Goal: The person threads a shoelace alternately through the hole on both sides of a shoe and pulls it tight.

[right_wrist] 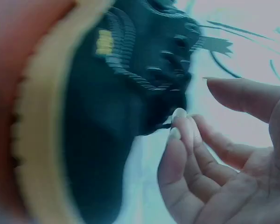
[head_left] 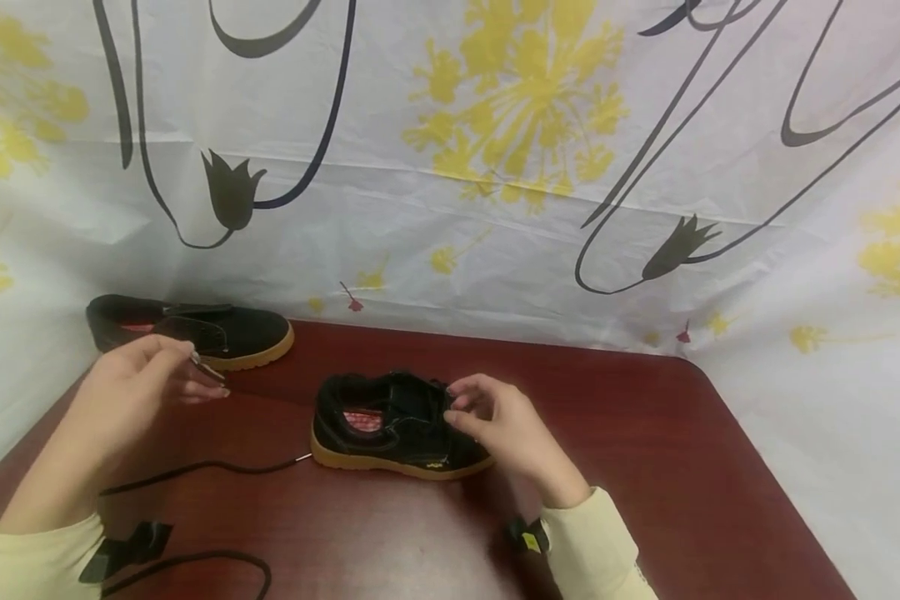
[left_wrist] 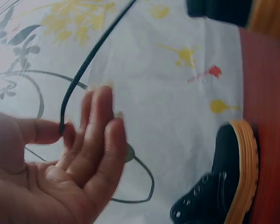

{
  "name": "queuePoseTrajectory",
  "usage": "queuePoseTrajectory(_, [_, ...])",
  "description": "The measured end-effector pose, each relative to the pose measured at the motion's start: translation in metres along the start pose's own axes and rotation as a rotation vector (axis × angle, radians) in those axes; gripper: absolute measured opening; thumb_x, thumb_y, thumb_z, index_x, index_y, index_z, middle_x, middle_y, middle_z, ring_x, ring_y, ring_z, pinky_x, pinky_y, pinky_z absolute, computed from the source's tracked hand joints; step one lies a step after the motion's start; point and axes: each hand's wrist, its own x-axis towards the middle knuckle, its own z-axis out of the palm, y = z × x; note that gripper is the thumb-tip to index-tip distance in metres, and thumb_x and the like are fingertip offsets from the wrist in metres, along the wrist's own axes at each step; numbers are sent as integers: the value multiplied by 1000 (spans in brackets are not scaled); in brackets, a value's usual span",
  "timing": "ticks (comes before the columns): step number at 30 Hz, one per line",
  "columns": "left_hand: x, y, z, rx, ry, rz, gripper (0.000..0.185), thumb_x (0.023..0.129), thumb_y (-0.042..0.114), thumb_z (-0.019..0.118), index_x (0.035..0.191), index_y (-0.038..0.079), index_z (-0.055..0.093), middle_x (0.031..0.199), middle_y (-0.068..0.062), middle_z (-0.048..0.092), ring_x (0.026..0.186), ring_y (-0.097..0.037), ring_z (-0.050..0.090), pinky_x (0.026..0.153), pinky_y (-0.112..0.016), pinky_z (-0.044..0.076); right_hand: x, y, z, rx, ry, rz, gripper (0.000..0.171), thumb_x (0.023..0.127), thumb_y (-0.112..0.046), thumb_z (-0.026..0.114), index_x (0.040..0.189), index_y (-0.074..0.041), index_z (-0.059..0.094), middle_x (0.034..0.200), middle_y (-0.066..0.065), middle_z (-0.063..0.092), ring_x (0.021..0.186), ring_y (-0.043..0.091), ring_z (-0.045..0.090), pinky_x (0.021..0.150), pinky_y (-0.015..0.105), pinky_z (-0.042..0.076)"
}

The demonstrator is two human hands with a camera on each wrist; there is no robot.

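A black shoe (head_left: 367, 425) with a tan sole and a red patterned lining stands mid-table, its toe to the right. My left hand (head_left: 146, 375) is raised left of it, pinching a black shoelace (left_wrist: 91, 56) between thumb and finger, other fingers extended. My right hand (head_left: 498, 425) is at the shoe's front, by the lacing. In the right wrist view its fingertips (right_wrist: 177, 133) touch or nearly touch a lace loop at the eyelets, and the thumb is held apart. The shoe blurs at the edge there.
A second black shoe (head_left: 225, 333) with a tan sole stands at the back left, against the patterned white sheet (head_left: 390, 233). A black cord (head_left: 217, 465) with a silver tip lies on the red-brown table (head_left: 645, 433). Another dark cord (head_left: 217, 554) curves near the front left.
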Motion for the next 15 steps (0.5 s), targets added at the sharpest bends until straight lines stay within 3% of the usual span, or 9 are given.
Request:
queuePoseTrajectory(3, [-5, 1, 4, 257, -7, -28, 41, 109, 30, 38, 107, -2, 63, 81, 1, 78, 69, 6, 68, 64, -16, 50, 2, -14, -3, -82, 48, -89, 22, 91, -19, 76, 112, -19, 72, 97, -4, 70, 83, 9, 65, 75, 29, 52])
queuePoseTrajectory(5, [-7, 0, 6, 333, -11, -35, 42, 109, 34, 39, 108, -1, 64, 81, -2, 78, 69, 5, 68, 65, -16, 47, 6, -22, -2, -132, 47, -163, 16, 92, -19, 75, 108, -19, 74, 95, -6, 71, 81, 7, 64, 74, 28, 52])
queuePoseTrajectory(9, [-7, -3, 14, 401, -13, -29, 44, 109, 38, 40, 112, 0, 63, 80, 2, 77, 71, 0, 69, 69, -18, 43, 17, -36, 2, -229, 4, -279, 10, 94, -18, 73, 103, -18, 75, 95, -7, 72, 78, 6, 63, 74, 27, 54])
queuePoseTrajectory(15, [-4, -8, 31, 359, -60, -25, 40, 109, 34, 43, 112, -1, 63, 80, 1, 76, 73, -10, 73, 69, -17, 46, 39, -56, 18, -473, -122, -399, 11, 94, -21, 74, 103, -16, 75, 97, -6, 73, 85, 6, 67, 77, 25, 55])
